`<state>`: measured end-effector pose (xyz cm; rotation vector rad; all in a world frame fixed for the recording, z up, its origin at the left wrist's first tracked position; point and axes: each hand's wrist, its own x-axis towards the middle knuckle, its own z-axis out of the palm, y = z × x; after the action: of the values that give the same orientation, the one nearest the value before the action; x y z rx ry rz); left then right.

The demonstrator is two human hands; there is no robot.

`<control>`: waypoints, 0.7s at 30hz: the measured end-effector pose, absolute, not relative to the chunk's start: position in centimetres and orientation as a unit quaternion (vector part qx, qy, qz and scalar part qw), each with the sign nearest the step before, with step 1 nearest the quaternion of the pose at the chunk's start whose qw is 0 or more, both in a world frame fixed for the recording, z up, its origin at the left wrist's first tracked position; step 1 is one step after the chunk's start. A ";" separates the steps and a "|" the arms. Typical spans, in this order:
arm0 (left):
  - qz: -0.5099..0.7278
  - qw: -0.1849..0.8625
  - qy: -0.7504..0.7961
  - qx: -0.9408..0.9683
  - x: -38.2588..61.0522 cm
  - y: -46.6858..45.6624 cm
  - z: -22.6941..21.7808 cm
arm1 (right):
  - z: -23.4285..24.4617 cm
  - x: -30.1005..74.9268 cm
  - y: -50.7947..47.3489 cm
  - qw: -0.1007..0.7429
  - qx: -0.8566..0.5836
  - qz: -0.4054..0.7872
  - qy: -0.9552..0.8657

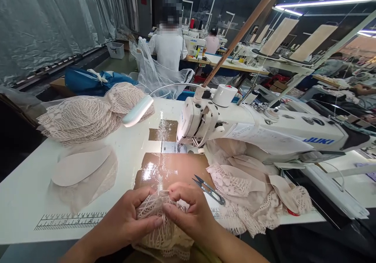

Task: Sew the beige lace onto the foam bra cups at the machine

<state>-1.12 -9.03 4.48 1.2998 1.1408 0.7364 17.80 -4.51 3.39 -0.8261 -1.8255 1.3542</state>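
Both hands are together at the table's front edge, closed on a piece of cream lace fabric (157,233). My left hand (131,218) pinches its left side between thumb and fingers. Across from it, my right hand (192,208) pinches the upper right edge, thumb pointing inward. The lace hangs below the fingers toward my lap, with a scalloped lower edge. Just beyond the right hand, thread snips (209,190) lie on brown tape (173,169) that covers the table by the needle. Ahead stands a white JUKI sewing machine (243,118).
Stacked lace cups (79,116) sit at the back left, with a smooth beige pad on sheer fabric (84,165) nearer. More lace pieces (249,192) heap up right of the snips. A lamp (137,111) juts toward the needle. People work at machines (169,47) beyond.
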 end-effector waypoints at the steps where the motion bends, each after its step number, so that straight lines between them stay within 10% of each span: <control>1: 0.316 0.602 0.482 0.552 -1.2 -9.0 4.6 | 3.5 17.8 -4.4 0.357 -0.327 0.518 -0.705; 21: 0.291 0.714 0.422 0.477 -2.6 -5.4 4.5 | 4.6 17.6 -2.1 0.316 -0.382 0.552 -0.670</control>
<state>-2.61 -5.41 4.55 1.0565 0.9344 0.6451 17.64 -2.15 4.59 -1.0063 -1.7651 1.4549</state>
